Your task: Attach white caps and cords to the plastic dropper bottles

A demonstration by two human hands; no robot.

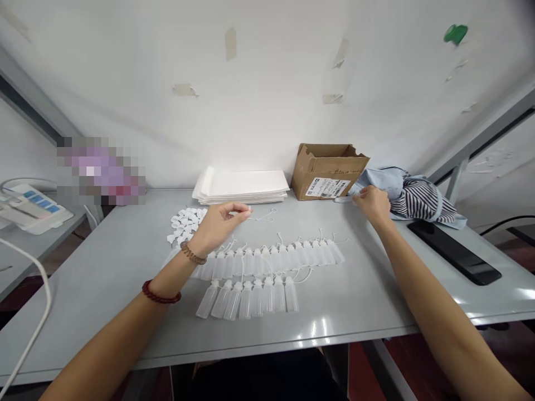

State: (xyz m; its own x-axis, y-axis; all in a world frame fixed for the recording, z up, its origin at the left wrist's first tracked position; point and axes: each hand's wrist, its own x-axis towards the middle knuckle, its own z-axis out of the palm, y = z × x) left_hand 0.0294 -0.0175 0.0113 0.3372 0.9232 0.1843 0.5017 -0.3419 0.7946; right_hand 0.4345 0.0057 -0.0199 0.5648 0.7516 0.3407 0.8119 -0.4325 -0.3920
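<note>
- Front bottles (247,301), nearest the camera, lie on the person's side of the left hand (221,224), the nearer one; long axes point roughly toward the person
- Back bottles (275,259), closer to that hand, stretch rightward, short of the right hand (373,203)
- Left hand: pinched on what looks like a small white piece (249,209)
- Right hand: fingers curled by a translucent piece (343,199); cannot tell if gripping

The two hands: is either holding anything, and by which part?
The right hand seems to pinch a clear plastic piece by one end; whether the left hand holds anything cannot be told.
</note>
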